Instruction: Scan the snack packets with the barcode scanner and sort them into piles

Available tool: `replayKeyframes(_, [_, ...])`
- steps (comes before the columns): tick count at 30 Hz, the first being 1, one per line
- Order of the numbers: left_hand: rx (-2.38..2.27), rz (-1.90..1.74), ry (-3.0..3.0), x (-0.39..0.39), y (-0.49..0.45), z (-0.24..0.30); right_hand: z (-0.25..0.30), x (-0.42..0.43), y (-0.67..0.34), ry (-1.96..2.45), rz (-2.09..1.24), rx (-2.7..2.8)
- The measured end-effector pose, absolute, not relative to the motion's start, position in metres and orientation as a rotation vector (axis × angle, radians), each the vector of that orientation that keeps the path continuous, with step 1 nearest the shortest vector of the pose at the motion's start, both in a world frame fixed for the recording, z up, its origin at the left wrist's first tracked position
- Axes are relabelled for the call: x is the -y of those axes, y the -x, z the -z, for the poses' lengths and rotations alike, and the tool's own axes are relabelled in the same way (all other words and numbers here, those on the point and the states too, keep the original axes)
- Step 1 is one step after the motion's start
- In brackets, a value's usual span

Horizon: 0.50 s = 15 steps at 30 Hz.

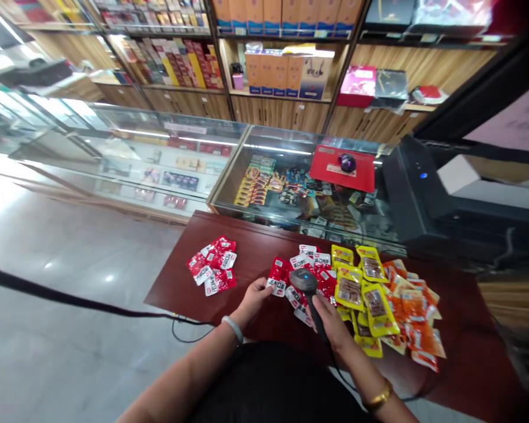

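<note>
My left hand (254,298) pinches the lower corner of a red and white snack packet (278,275) above the dark red table. In my right hand (332,322) is a black handheld barcode scanner (306,283), its fingers wrapped round the handle and its head turned toward the packet. Under and beside the scanner lies a heap of similar red and white packets (325,281). A smaller group of red packets (214,264) lies apart at the left. Yellow snack packets (350,288) and orange packets (417,305) are piled to the right.
A glass display counter (229,158) stands behind the table (171,270), with a red mat (326,167) on top. At the right is a black machine (414,188) with an open white box (489,176). The scanner's cable runs down past my right arm.
</note>
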<state>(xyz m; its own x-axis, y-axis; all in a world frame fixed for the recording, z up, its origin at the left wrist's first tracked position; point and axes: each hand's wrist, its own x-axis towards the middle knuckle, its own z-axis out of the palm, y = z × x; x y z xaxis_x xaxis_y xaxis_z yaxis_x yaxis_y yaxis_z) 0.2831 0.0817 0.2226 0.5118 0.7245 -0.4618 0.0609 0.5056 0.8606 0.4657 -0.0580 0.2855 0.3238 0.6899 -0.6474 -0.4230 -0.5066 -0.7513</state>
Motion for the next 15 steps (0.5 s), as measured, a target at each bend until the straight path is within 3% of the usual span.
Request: replayKeyframes(15, [-1.150,-0.757,-0.637,-0.082,-0.196,-0.228,-0.286,-0.051,-0.384,1.403,-1.777,0.600])
